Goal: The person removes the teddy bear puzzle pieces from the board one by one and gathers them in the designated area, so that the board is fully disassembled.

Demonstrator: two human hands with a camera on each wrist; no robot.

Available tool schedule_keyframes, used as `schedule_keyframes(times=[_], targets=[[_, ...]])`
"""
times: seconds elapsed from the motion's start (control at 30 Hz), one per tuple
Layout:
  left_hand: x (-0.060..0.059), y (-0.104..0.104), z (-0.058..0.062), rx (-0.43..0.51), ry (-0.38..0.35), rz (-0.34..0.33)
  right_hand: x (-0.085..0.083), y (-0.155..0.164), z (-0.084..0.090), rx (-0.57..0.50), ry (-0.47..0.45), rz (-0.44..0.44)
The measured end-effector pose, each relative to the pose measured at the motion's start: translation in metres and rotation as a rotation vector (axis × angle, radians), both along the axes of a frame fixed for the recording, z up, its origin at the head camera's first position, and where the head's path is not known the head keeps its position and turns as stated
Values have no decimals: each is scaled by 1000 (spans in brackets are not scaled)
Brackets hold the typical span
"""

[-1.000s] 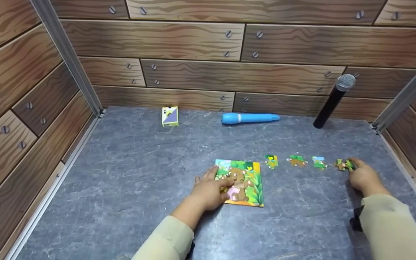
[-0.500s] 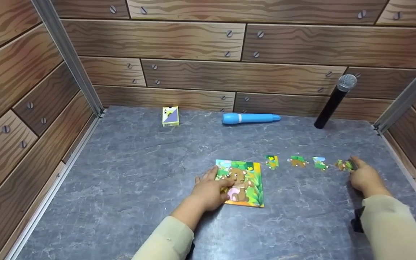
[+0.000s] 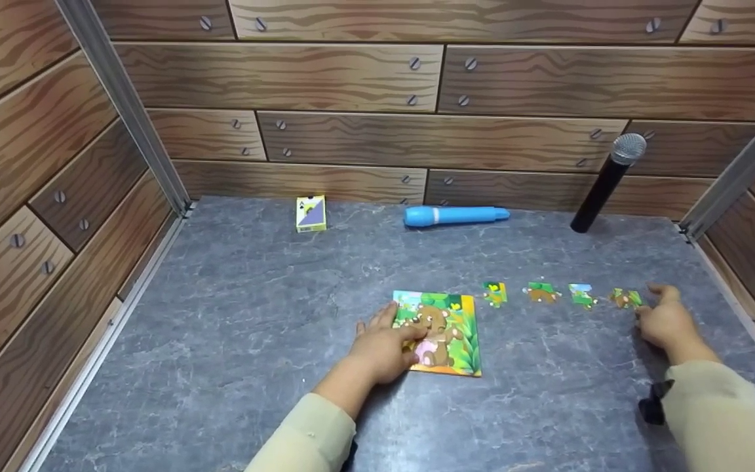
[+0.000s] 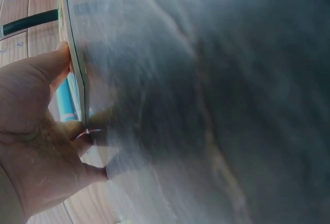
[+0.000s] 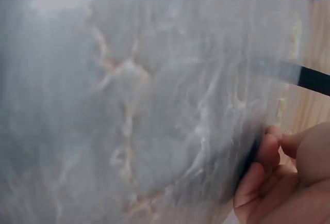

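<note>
A square jigsaw puzzle (image 3: 457,341) with a brown bear picture lies in the middle of the table. My left hand (image 3: 383,347) rests over its left side with fingers spread, hiding part of the picture. The left wrist view catches the puzzle's thin edge (image 4: 77,74) beside the thumb. To the right, several loose puzzle pieces form a row: a yellow-green one (image 3: 495,294), a green-brown one (image 3: 542,292), a blue-green one (image 3: 582,295) and another brown-green one (image 3: 625,298). My right hand (image 3: 669,321) is just right of that last piece, index finger extended, thumb close to its edge.
A playing card box (image 3: 311,214) and a blue marker-shaped object (image 3: 456,216) lie along the back of the grey marbled table (image 3: 253,314). A black microphone (image 3: 607,183) stands at the back right. Wood-patterned walls (image 3: 351,78) enclose the back and both sides.
My right hand has drawn back slightly to the right, its index finger coming away from the rightmost piece, which stays on the table. The left hand keeps its place on the puzzle.
</note>
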State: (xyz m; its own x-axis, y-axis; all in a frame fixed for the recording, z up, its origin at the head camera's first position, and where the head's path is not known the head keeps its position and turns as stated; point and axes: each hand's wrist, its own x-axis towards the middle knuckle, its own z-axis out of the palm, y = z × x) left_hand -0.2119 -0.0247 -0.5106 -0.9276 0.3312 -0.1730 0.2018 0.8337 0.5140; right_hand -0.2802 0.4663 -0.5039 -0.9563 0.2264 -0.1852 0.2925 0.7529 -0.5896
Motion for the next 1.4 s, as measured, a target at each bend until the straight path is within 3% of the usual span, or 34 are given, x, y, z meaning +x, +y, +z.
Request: schedule_keyframes(times=[0.2,0.53,0.67,1.17,1.4], targets=[[0,0,-1,6,3,-1,3,-3,4,-154,33,-3],[0,2,0,8,9,-8,0,-28,25,-24,171,85],[-1,2,0,14,12,-8,-3,-43,31,-66,230,110],[0,3,-2,25,27,-3,-1,-96,44,-318,237,140],[0,4,-1,26,19,0,2,-124,47,-367,246,171]])
